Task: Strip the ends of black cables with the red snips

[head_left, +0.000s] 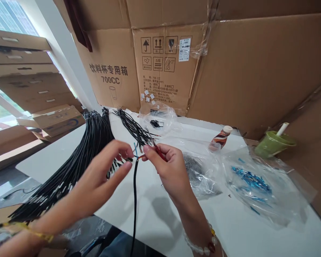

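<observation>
A black cable (135,192) hangs upright between my hands, its stripped top end fanning out into thin blue wires (135,148) and an orange wire (141,156). My right hand (169,166) pinches the orange wire between thumb and forefinger. In that same hand sits a red-handled tool (159,152) with thin pointed metal blades, apparently small scissors, pointing up and away. My left hand (104,171) is at the left of the wires, thumb and fingers apart, the fingertips close to the blue wires. Whether they touch them is hard to see.
A large bundle of black cables (82,153) lies at left, with a smaller cable bunch (132,125) behind. Plastic bags hold dark parts (194,167) and blue pieces (253,180). A bottle (221,137), a green cup (273,144) and cardboard (256,71) border the white table (224,228).
</observation>
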Demonstrator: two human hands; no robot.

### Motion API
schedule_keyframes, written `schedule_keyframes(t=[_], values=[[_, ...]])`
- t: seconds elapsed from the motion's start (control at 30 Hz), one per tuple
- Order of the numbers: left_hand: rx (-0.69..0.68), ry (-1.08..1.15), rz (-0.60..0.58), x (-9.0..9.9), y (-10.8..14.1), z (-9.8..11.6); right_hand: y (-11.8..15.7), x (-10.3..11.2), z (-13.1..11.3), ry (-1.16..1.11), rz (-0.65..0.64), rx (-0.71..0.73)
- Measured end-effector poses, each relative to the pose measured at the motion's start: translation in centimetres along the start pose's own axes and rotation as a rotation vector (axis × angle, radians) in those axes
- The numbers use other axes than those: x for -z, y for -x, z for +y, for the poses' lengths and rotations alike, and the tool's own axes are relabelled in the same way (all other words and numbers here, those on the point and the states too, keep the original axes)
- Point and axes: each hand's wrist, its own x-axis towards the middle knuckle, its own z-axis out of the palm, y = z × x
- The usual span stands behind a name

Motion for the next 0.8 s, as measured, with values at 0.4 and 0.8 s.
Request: schedule_keyframes(t=[0.4, 0.8], values=[[0.402, 0.432, 0.560, -6.2, 3.1, 4.5, 1.1, 1.0, -1.9, 0.081, -0.093, 0.047], [0.379, 0.287, 0.481, -5.9, 3.6, 5.4, 2.5, 2.7, -3.7, 0.112, -0.086, 0.026]])
